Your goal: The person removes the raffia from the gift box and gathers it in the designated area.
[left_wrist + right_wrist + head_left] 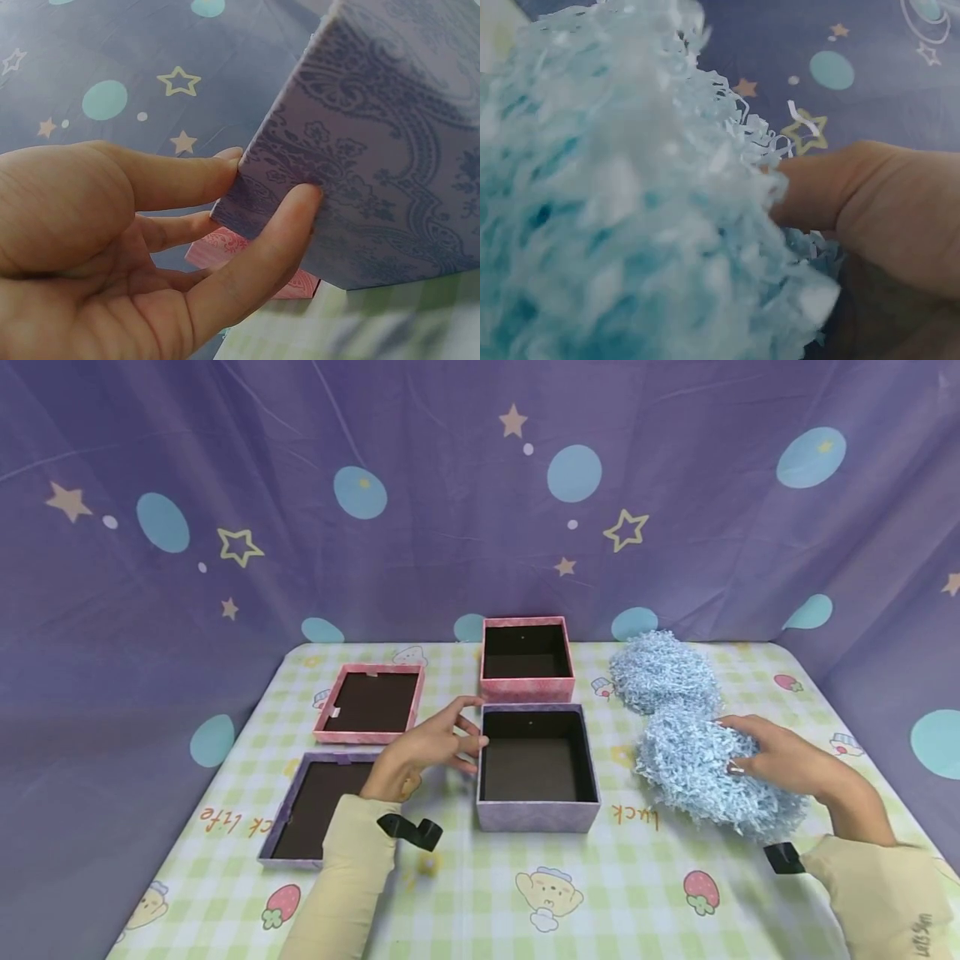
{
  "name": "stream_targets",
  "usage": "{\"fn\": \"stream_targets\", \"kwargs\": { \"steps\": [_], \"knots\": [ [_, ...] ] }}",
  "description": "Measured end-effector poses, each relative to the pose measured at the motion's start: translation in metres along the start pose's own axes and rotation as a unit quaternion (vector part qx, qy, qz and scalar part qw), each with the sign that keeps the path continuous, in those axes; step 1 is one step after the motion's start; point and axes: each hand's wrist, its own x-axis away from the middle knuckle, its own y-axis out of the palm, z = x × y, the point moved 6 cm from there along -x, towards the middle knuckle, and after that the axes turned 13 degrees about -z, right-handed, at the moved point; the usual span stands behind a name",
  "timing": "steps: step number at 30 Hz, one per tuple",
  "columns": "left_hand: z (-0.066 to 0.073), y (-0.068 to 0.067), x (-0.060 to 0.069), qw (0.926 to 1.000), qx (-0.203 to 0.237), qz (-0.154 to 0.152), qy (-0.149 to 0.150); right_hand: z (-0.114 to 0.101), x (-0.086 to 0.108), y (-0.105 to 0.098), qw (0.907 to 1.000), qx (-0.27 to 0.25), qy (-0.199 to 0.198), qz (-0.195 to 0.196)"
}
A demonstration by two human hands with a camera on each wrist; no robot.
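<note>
In the head view, an open-topped purple box (538, 816) with a dark inside stands mid-table. My left hand (438, 743) holds this box at its left wall. The left wrist view shows the left hand (142, 232) with bent digits on the box's edge and its patterned outer wall (397, 165). On the right lies light blue shredded paper (690, 760) in two joined heaps. My right hand (787, 756) grips the nearer heap, its fingertips partly sunk in the strands. In the right wrist view, shredded paper (630, 210) hides most of the right hand's fingers.
A pink box (527, 689) stands open-topped right behind the purple one. At the left lie a pink lid (322, 731) and a purple lid (288, 814), both inside up; my left forearm partly covers the purple lid. A checked cloth (465, 902) covers the table, with a curtain behind.
</note>
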Motion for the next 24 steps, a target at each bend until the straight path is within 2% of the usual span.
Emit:
{"fn": "stream_targets", "kwargs": {
  "steps": [5,8,16,20,24],
  "knots": [
    [0.0,0.0,0.0,1.0,0.0,-0.002,-0.002,0.009,-0.004,0.008,0.9996,0.026,-0.013,0.003],
    [0.001,0.0,0.0,1.0,-0.002,-0.003,-0.002,0.012,-0.006,0.013,0.9991,0.041,-0.008,0.001],
    [0.003,0.001,0.0,1.0,-0.007,-0.003,-0.004,0.015,-0.01,0.018,0.9973,0.052,0.043,-0.026],
    [0.003,0.0,0.0,0.9999,-0.014,-0.002,-0.008,0.006,-0.009,0.013,0.9946,0.067,0.07,-0.034],
    [0.007,-0.003,0.002,0.9981,-0.059,0.001,-0.018,-0.018,-0.013,0.001,0.9907,0.096,0.095,-0.012]
  ]
}}
